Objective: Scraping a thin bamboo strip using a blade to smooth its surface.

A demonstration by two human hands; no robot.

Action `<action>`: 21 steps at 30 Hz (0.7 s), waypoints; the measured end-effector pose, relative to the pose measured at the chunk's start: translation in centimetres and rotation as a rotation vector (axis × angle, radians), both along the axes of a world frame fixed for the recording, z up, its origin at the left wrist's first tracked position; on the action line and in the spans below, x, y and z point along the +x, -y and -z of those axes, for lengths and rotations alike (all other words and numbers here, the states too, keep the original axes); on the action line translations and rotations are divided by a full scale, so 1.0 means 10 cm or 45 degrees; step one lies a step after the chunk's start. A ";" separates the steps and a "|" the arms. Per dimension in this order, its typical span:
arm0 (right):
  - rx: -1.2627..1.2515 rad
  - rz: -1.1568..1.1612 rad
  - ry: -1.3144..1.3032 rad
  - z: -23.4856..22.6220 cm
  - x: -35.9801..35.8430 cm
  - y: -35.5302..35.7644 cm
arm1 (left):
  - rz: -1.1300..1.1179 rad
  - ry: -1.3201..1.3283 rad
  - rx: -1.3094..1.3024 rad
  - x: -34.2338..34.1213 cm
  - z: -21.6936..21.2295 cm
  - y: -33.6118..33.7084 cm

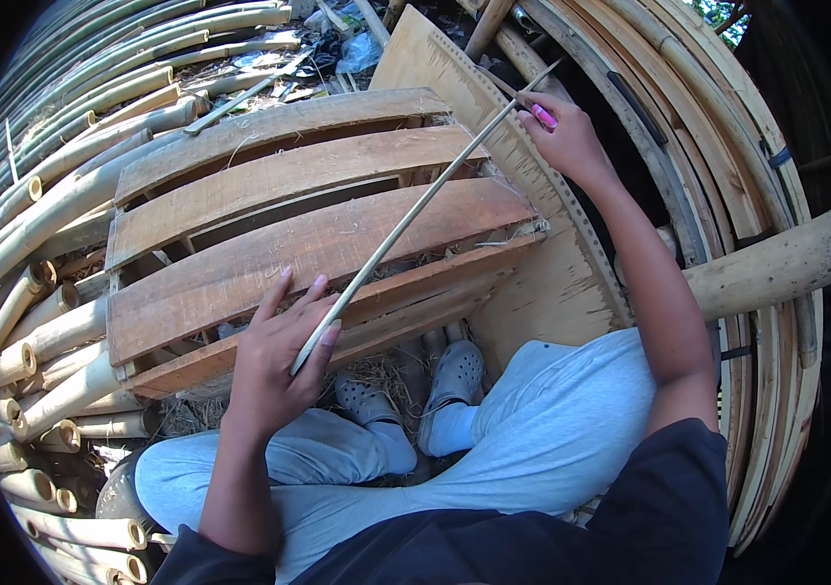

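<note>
A long thin bamboo strip (412, 212) slants up to the right across a slatted wooden crate (328, 226). Its near end lies between the thumb and fingers of my left hand (284, 356), which is closed on it at the crate's near edge. Close to the strip's far end, my right hand (563, 136) is wrapped round a pink-handled tool (543, 117). A thin dark edge, perhaps a blade, shows beside the strip there; most of the tool is hidden by my fingers.
A perforated-edge plywood board (552, 263) leans at the crate's right end. Stacked bamboo poles (55, 341) fill the left side. Long curved-looking wooden slats (727, 146) and a thick bamboo pole (776, 261) stand to the right. My feet in grey clogs (456, 375) are below the crate.
</note>
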State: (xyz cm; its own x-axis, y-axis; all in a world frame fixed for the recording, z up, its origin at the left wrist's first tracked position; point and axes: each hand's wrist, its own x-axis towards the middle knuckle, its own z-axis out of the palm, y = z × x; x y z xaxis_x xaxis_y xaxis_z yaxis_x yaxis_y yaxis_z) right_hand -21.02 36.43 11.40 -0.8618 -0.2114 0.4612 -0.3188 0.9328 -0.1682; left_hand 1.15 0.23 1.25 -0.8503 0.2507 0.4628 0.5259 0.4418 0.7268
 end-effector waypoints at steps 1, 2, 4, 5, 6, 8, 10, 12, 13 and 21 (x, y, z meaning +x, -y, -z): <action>0.026 0.080 0.089 0.01 -0.01 -0.04 | 0.005 0.002 0.002 0.00 0.00 0.00; 0.026 0.080 0.089 0.00 -0.03 -0.09 | 0.009 0.004 0.005 0.00 0.00 0.00; 0.110 0.231 0.089 -0.07 0.01 -0.02 | -0.002 0.006 0.008 0.01 0.01 0.01; 0.108 0.226 0.091 -0.06 0.00 -0.03 | -0.008 0.006 0.014 0.01 0.01 0.01; 0.027 0.164 0.061 -0.05 -0.01 -0.07 | -0.004 0.007 0.012 0.01 0.02 0.00; -0.055 0.105 0.031 -0.04 -0.02 -0.13 | -0.012 0.000 0.009 0.00 0.02 -0.01; 0.160 0.096 0.081 -0.02 0.00 -0.10 | -0.027 -0.005 0.001 0.01 0.03 0.00; 0.200 0.064 0.082 0.05 -0.01 -0.12 | -0.039 -0.013 -0.005 0.01 0.04 0.00; 0.241 0.033 0.080 0.08 -0.02 -0.14 | -0.046 -0.025 0.004 0.01 0.04 -0.01; 0.316 -0.086 0.187 0.10 -0.04 -0.21 | -0.071 -0.042 0.014 0.01 0.06 -0.04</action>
State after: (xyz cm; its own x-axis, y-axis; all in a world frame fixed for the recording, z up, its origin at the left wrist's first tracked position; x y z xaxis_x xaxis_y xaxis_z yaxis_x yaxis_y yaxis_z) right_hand -21.47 38.55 10.36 -0.8957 -0.3610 0.2596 -0.3704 0.9288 0.0134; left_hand 1.27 0.62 0.62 -0.8468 0.1983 0.4935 0.5247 0.4633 0.7142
